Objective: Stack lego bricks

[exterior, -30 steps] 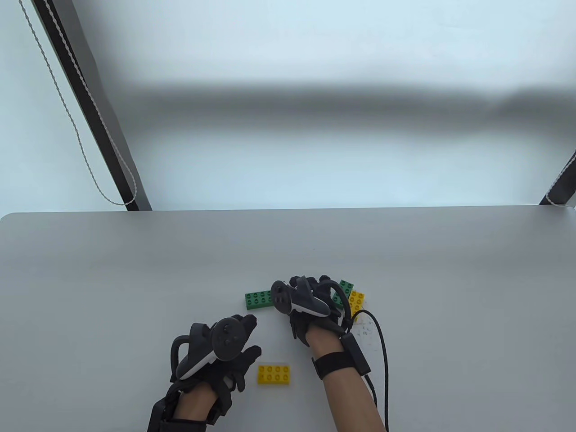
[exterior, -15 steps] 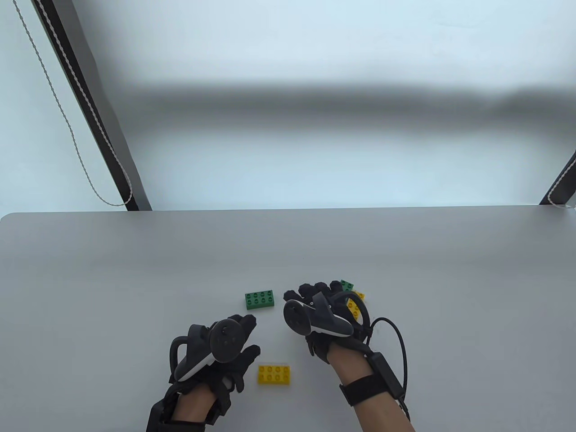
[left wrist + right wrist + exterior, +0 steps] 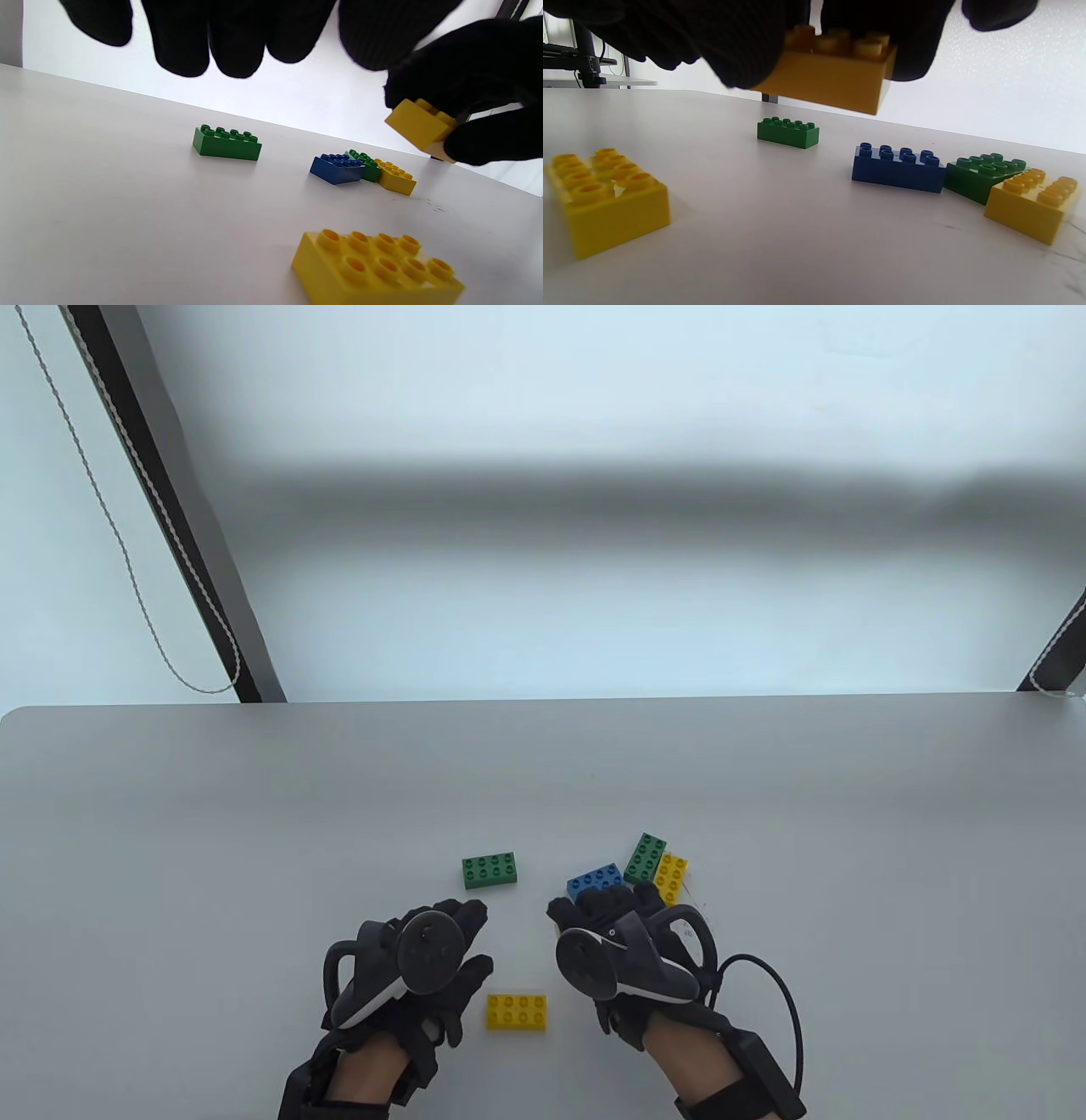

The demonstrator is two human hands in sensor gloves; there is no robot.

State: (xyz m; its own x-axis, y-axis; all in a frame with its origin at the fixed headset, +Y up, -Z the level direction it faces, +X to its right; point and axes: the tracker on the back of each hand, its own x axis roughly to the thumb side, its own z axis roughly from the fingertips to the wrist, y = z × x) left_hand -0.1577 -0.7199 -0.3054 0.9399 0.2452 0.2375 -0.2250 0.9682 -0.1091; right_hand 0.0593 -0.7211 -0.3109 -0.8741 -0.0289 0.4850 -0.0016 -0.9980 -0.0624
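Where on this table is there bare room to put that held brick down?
The bare tabletop stretches left of and beyond the lone green brick, and right of the cluster too. It is crowded where the blue brick, second green brick and yellow brick huddle beside the right hand.

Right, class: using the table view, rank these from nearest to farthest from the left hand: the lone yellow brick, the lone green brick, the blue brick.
1. Yellow brick, just right of the left hand.
2. Green brick, beyond the hand.
3. Blue brick, farther right.
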